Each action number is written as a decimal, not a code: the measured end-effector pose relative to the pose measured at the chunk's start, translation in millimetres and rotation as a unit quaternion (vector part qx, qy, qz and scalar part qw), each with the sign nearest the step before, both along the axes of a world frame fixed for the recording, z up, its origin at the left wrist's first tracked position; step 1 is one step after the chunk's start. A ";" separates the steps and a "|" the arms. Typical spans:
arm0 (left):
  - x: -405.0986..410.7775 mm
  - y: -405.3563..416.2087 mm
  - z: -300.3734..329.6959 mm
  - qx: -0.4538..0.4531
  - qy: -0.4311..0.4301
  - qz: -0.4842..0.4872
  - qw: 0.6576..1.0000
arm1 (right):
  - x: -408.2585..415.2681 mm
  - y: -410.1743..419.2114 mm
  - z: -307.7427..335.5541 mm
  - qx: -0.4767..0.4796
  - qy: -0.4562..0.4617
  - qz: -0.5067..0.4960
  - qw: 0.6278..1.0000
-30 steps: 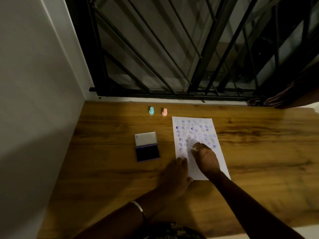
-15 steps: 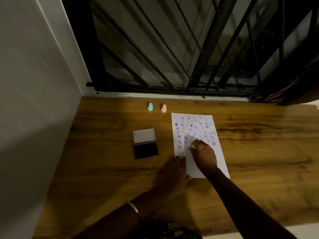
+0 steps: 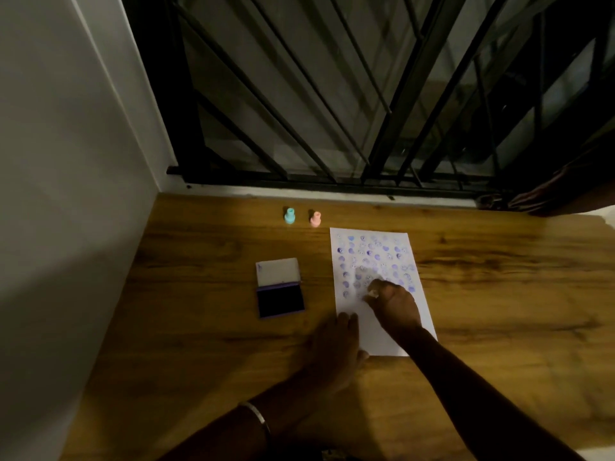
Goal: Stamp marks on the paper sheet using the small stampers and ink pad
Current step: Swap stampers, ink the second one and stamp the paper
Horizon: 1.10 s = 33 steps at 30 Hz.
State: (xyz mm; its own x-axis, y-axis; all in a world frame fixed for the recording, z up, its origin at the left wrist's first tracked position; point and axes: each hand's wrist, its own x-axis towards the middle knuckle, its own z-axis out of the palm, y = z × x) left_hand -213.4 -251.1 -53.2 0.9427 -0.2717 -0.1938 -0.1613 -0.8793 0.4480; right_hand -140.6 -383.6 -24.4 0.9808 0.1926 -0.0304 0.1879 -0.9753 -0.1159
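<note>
A white paper sheet (image 3: 382, 341) lies on the wooden table, its upper part covered with rows of purple stamp marks. My right hand (image 3: 396, 306) is closed around a small pale stamper (image 3: 372, 293), pressing it down on the sheet just below the marks. My left hand (image 3: 336, 347) lies flat, fingers spread, on the sheet's lower left corner. The ink pad (image 3: 280, 299) sits open left of the sheet, its lid folded back. A teal stamper (image 3: 289, 216) and a pink stamper (image 3: 314, 219) stand upright at the back.
The wooden table (image 3: 499, 294) meets a white wall (image 3: 66, 194) on the left and a black metal window grille (image 3: 332, 111) behind. Dark cloth (image 3: 549, 201) rests at the far right edge of the sill.
My right hand with the stamper has stayed on the sheet, shifting only slightly among the marks. My left hand keeps holding the corner.
</note>
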 end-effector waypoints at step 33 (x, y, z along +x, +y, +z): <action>48.4 93.5 42.7 -0.701 0.236 0.418 0.528 | -24.2 114.6 25.8 0.264 -0.035 0.111 0.958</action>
State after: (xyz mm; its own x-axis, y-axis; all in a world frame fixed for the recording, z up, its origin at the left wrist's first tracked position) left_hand -165.0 -157.6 -10.5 0.7833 0.0136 -0.6215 0.4403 0.6937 0.5701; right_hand -164.8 -269.0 1.5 0.9100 0.3670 0.1928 0.4091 -0.7200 -0.5606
